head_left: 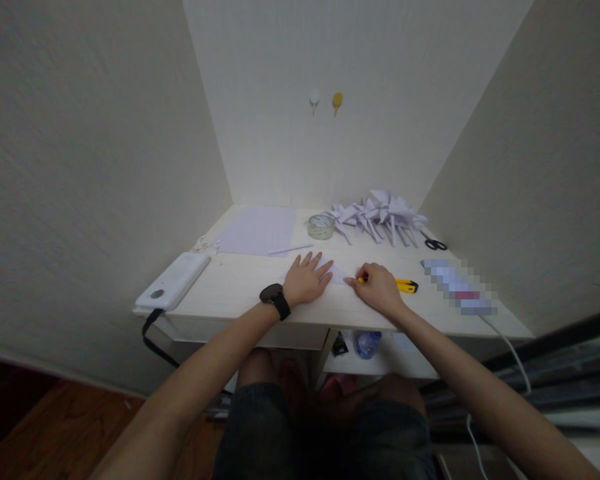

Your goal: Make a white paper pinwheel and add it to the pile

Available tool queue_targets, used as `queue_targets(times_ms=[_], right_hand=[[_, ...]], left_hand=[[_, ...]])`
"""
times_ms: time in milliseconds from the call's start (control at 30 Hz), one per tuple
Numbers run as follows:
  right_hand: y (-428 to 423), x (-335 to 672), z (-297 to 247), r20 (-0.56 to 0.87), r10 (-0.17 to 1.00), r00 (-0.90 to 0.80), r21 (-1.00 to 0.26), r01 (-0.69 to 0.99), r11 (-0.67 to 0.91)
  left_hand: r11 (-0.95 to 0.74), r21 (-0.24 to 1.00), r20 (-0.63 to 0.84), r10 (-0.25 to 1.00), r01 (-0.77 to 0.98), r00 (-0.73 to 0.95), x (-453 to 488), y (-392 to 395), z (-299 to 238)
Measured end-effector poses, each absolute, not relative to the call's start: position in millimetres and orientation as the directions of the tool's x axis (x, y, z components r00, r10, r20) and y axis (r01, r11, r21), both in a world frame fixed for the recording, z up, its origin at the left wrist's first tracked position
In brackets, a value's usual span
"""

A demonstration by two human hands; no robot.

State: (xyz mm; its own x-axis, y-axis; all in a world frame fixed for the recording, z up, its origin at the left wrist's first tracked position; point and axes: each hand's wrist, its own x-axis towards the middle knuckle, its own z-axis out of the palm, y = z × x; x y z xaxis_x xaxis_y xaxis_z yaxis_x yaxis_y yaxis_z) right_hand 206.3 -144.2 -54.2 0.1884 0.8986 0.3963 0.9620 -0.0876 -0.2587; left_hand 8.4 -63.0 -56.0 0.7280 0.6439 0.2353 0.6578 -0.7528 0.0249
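Bare forearms (pixel 215 363) of mine extend from the lower left and lower right over a white desk (pixel 240 287). Left of centre, a white device (pixel 175 281) lies at the desk's edge, with a pale sheet (pixel 260 229) beyond. At centre, my left hand (pixel 307 277) lies flat, fingers spread, over a small piece of paper (pixel 338 274), part of which shows on its right; a tape roll (pixel 321 227) lies above. Right of centre, my right hand (pixel 379 288) is curled beside that paper's right tip; whether it grips the paper or the yellow cutter (pixel 409 286) behind it, I cannot tell. Folded paper shapes (pixel 380 212) and scissors (pixel 435 245) occupy the area farther up and right.
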Motion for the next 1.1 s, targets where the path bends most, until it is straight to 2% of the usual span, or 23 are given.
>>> queue_targets(times_ms=[367, 600, 800, 1100], right_hand=[[-145.5, 207.4, -54.7, 0.392, 0.899, 0.195, -0.301, 0.951, -0.075], [-147.9, 214.1, -54.0, 0.415, 0.908, 0.063, -0.284, 0.957, 0.063], [-155.7, 231.1, -52.2, 0.406, 0.909, -0.094, -0.353, 0.902, 0.251], [-156.8, 249.5, -60.2, 0.396, 0.910, -0.121, -0.364, 0.890, 0.276]], left_hand=[[-0.761, 0.037, 0.173, 0.643, 0.648, 0.746, 6.2, -60.0, -53.6], [-0.764, 0.021, 0.184, 0.637, 0.645, 0.748, 5.8, -59.9, -53.8], [-0.762, 0.040, 0.195, 0.641, 0.647, 0.743, 5.6, -59.9, -54.5], [-0.761, 0.039, 0.184, 0.643, 0.648, 0.743, 5.7, -60.0, -53.8]])
